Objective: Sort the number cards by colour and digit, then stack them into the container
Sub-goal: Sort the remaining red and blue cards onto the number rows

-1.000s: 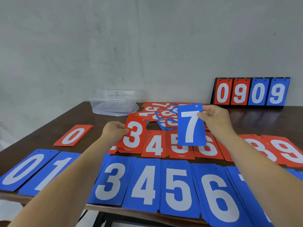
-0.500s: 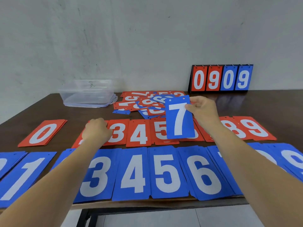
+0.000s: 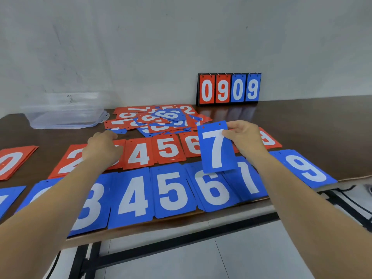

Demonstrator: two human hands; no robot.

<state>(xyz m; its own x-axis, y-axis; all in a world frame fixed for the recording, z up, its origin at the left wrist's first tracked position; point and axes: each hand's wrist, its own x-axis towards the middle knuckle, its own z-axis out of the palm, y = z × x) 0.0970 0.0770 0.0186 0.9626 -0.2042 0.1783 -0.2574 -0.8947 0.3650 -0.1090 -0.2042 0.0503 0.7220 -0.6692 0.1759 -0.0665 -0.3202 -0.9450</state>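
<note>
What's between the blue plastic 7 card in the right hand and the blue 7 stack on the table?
Nothing visible. The blue 7 card, pinched by the right hand, hangs over the blue 7 stack; the left hand is over the red cards.

You face a plain grey wall (image 3: 181, 37). Your dark wooden bench (image 3: 302, 121) stands on a black frame (image 3: 181, 241) over pale floor tiles (image 3: 251, 260).

Left hand (image 3: 102, 151) and right hand (image 3: 246, 137) are bare, forearms too.
</note>
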